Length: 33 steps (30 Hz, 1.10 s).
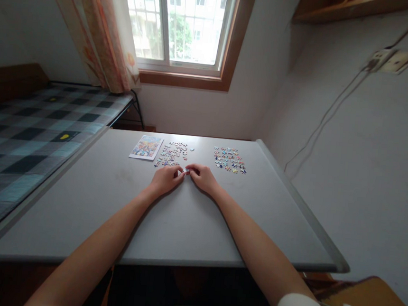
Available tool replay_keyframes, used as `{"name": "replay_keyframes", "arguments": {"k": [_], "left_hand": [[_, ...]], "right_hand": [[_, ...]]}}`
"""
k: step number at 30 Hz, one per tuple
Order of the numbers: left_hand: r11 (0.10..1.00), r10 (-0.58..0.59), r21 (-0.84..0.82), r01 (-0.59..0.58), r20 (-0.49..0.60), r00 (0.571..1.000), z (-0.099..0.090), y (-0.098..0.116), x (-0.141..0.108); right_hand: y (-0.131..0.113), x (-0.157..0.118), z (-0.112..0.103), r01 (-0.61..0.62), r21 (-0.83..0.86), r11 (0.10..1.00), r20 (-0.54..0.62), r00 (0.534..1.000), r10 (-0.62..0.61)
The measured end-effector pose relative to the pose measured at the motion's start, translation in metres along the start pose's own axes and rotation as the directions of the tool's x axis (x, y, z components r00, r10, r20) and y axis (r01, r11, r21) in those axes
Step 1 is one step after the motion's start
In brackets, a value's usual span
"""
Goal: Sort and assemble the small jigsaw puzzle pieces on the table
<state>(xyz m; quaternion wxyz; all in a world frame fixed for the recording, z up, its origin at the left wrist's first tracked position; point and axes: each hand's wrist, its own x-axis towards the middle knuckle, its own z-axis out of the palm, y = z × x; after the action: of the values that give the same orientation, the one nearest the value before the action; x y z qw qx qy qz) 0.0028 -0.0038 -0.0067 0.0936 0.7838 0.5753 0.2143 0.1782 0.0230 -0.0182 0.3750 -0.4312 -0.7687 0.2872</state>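
We see daylight entering by a window (207, 34) framed in brown wood (239, 27) — bright against dim, pale walls (375, 153). An orange-and-cream curtain (96, 29) hangs beside a checked bed (52, 130) (blue, grey and black). Before us stands a whitish bench (87, 219); rightward — a high shelf (337, 14), a socket (399, 61) and a trailing cable (324, 118).

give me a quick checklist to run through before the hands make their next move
1. Left hand at the small piece between the hands: ok.
2. Right hand there too: ok.
3. Firm grip on that piece: cannot tell, fingers partly hide it.
4. Picture card uncovered by the hands: ok.
5. Left puzzle cluster tightly gathered: not ok, pieces lie scattered.
6. Right puzzle cluster apart from right hand: ok.
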Motion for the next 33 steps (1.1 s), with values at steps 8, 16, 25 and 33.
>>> {"name": "replay_keyframes", "arguments": {"k": [8, 16, 25, 33], "left_hand": [[1.0, 0.0, 0.002, 0.0, -0.006, 1.0, 0.0005, -0.0007, -0.0001], [1.0, -0.001, 0.005, 0.001, 0.001, 1.0, 0.0005, 0.0001, -0.0001], [1.0, 0.005, -0.002, -0.005, 0.001, 1.0, 0.0005, -0.0007, 0.0003], [1.0, 0.004, 0.003, -0.004, 0.004, 1.0, -0.0002, -0.0001, -0.0005]], "right_hand": [[-0.0021, 0.0, 0.0001, -0.006, -0.002, 1.0, 0.0, 1.0, 0.006], [-0.0002, 0.0001, 0.0005, -0.002, 0.0, 1.0, 0.002, 1.0, 0.002], [-0.0009, 0.0002, 0.0006, -0.009, 0.019, 1.0, 0.005, 1.0, 0.009], [-0.0009, 0.0001, 0.0006, -0.005, 0.018, 1.0, 0.001, 1.0, 0.005]]}}
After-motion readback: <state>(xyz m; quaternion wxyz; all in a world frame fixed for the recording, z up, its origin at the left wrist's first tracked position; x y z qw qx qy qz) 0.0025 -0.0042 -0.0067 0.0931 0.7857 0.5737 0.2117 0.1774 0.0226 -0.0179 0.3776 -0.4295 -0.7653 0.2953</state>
